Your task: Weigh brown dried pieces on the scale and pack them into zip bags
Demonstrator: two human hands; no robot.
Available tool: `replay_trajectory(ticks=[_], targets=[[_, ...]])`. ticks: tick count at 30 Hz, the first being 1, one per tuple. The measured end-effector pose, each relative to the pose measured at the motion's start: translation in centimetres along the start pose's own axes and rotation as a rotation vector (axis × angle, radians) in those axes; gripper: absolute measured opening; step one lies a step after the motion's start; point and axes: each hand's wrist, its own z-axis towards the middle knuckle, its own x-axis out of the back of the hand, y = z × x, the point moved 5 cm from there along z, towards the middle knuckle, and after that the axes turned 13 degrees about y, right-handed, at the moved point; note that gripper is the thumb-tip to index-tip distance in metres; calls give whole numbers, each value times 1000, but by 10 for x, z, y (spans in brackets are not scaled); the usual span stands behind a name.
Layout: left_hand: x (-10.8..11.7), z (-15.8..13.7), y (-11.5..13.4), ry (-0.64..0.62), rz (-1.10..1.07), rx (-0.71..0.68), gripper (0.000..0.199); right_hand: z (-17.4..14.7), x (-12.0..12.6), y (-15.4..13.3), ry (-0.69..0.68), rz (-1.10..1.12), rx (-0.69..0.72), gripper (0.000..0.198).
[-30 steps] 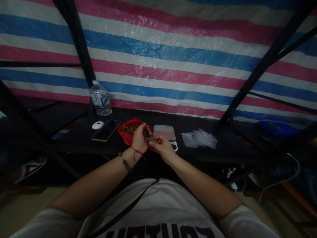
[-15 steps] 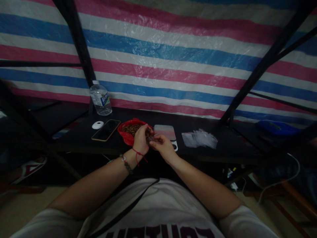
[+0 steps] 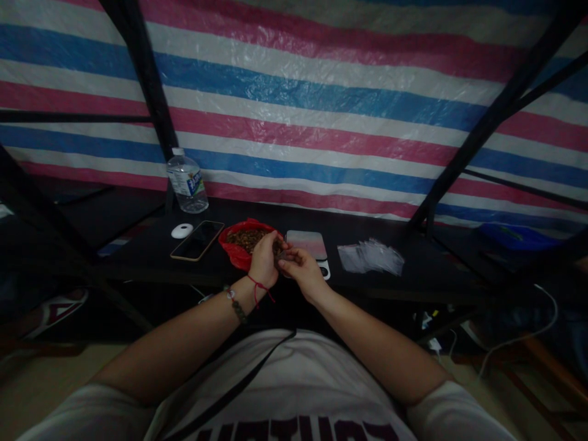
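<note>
My left hand [image 3: 264,256] and my right hand [image 3: 301,269] meet over the front of the black table. Both are closed on a small plastic bag [image 3: 280,252] with brown bits in it, partly hidden by my fingers. Beside my left hand lies an opened red bag [image 3: 233,256], full of small brown pieces [image 3: 248,239] that look like nuts or beans. A digital scale [image 3: 307,245] with a shiny flat plate sits just behind my right hand. Several flat clear plastic bags [image 3: 372,256] are spread out farther right.
To the left are a phone [image 3: 198,240], a white oval case [image 3: 182,231] and a large water bottle [image 3: 188,184]. A striped plastic sheet [image 3: 294,116] hangs behind the table [image 3: 432,269], between slanted black metal posts [image 3: 487,122]. A blue item [image 3: 519,236] lies far right.
My hands stay together at the same spot on the plastic bag, with only a slight shift of the fingers. Nothing else has visibly moved.
</note>
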Motion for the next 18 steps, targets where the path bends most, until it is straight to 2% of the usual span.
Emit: replay_trajectory(ticks=[12,18], targets=[[1,0,-2,78,-93,169,16,4,-2,1,-113,-8,33,48],[1,6,0,95,-215,267,16,7,0,-6,-108,9,78,48]])
